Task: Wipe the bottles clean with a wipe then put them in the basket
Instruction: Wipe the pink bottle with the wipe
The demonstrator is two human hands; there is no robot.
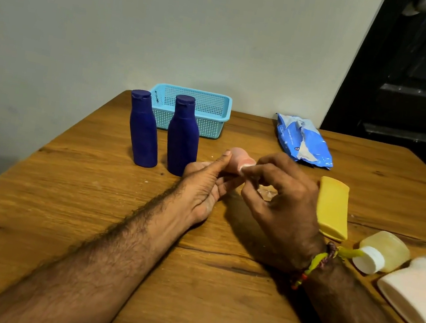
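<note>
My left hand (pixel 207 185) grips a small pink bottle (pixel 238 159) above the middle of the table. My right hand (pixel 281 196) pinches a small white wipe (pixel 245 168) against the bottle's right end. Two tall dark blue bottles (pixel 143 128) (pixel 183 136) stand upright just left of my hands. Behind them, at the table's far edge, sits the light blue mesh basket (pixel 216 106); nothing shows inside it. On the right lie a yellow bottle (pixel 333 208), a pale yellow bottle with a white cap (pixel 383 252) and a white bottle (pixel 417 291).
A crumpled blue wipes packet (pixel 303 141) lies at the back right of the wooden table (pixel 88 212). A small white scrap (pixel 266 191) lies on the table under my right hand. A grey wall stands behind and a dark door (pixel 425 82) at the right.
</note>
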